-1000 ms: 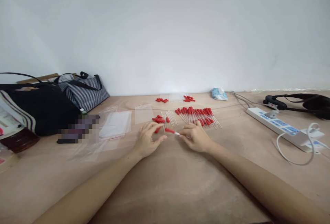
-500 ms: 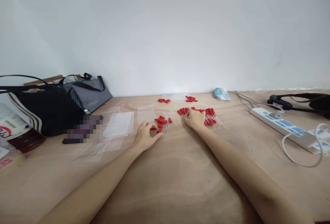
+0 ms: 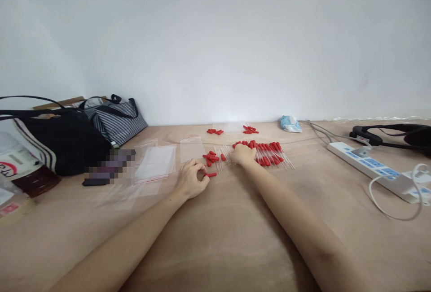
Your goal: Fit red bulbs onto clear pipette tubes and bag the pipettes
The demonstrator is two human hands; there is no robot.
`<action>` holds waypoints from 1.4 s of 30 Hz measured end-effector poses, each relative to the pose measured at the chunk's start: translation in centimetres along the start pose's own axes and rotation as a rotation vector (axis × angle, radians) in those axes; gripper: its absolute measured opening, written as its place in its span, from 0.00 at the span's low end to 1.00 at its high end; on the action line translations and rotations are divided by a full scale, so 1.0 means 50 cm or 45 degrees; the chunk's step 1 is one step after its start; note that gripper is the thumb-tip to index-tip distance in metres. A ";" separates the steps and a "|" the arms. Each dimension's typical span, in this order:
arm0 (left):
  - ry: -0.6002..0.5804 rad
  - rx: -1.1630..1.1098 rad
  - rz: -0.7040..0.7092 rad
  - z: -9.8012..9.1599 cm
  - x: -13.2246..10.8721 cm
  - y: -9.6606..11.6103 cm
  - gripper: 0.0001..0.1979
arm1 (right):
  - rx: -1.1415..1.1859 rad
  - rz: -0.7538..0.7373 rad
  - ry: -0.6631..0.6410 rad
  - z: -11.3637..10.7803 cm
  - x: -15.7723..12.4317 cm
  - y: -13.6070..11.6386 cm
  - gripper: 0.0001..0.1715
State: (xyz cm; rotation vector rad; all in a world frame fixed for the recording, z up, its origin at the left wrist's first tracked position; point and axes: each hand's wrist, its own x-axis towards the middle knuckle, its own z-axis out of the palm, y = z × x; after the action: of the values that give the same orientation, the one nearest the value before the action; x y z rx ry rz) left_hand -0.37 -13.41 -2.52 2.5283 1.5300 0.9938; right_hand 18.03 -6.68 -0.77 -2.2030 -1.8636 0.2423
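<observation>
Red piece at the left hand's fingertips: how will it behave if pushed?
The red piece at the left hand looks slim and rounded, so it would probably roll sideways. Small beside that hand, it is likely light. Its dull surface suggests rubber, so perhaps soft and grippy.

Indoor workspace: table, power strip

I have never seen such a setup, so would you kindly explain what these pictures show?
There is no machine, only a person's bare left hand and right hand, filmed from a head-worn camera. On the table lie loose red caps, thin pale sticks, a group of red-topped sticks and, to the left, clear plastic bags; a power strip lies at the right. The left hand pinches one red cap. The right hand is at the sticks; whether it holds anything is hidden.
</observation>
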 end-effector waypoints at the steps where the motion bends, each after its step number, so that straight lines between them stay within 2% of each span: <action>1: -0.027 0.020 -0.001 -0.001 -0.001 0.002 0.04 | 0.005 0.003 -0.017 0.000 0.003 -0.002 0.10; 6: -0.153 -0.005 0.094 -0.002 -0.001 0.006 0.06 | 0.018 -0.018 -0.031 -0.003 -0.001 -0.010 0.10; 10: -0.158 -0.103 0.133 0.000 0.000 0.002 0.04 | 0.027 -0.111 0.048 -0.018 -0.027 0.013 0.10; 12: -0.159 -0.129 0.129 0.001 -0.001 0.003 0.03 | 0.081 -0.259 0.108 -0.020 -0.049 0.042 0.10; 14: -0.158 -0.158 0.107 0.004 -0.003 0.007 0.03 | 0.246 -0.583 0.223 -0.016 -0.075 0.081 0.09; 16: -0.152 -0.193 0.095 0.009 -0.005 0.013 0.05 | 0.369 -0.842 0.229 -0.006 -0.105 0.120 0.07; 19: -0.172 -0.215 0.154 0.016 -0.009 0.026 0.09 | 0.436 -1.021 0.255 0.008 -0.146 0.159 0.09; 24: -0.201 -0.208 0.217 0.019 -0.015 0.049 0.10 | 0.465 -1.086 0.253 0.013 -0.180 0.158 0.11; 35: -0.230 -0.374 0.125 0.015 -0.014 0.059 0.11 | 0.504 -1.087 0.259 0.011 -0.186 0.142 0.11; 42: -0.199 -0.445 0.112 0.011 -0.015 0.064 0.09 | 0.496 -1.124 0.200 0.007 -0.187 0.142 0.11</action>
State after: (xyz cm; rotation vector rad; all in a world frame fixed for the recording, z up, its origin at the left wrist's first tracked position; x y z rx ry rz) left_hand 2.22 -15.49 -2.27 2.3759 1.1031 0.9494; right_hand 23.02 -16.94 -3.46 -0.9905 -2.2444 0.2191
